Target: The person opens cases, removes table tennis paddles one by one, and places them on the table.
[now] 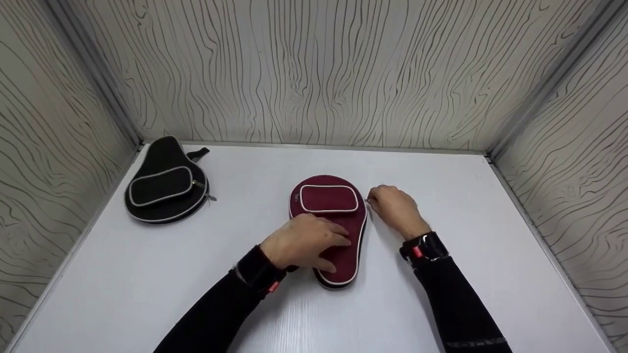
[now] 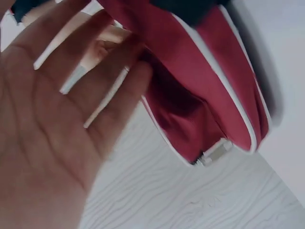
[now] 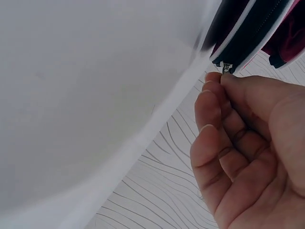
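A black paddle case (image 1: 166,184) lies at the far left of your white table (image 1: 466,274), well apart from your hands. Your left hand (image 1: 306,240) presses flat, fingers straight, on the maroon paddle case (image 1: 329,200) at the table's middle. Your right hand (image 1: 395,208) pinches the zipper pull (image 3: 225,68) at its right edge.
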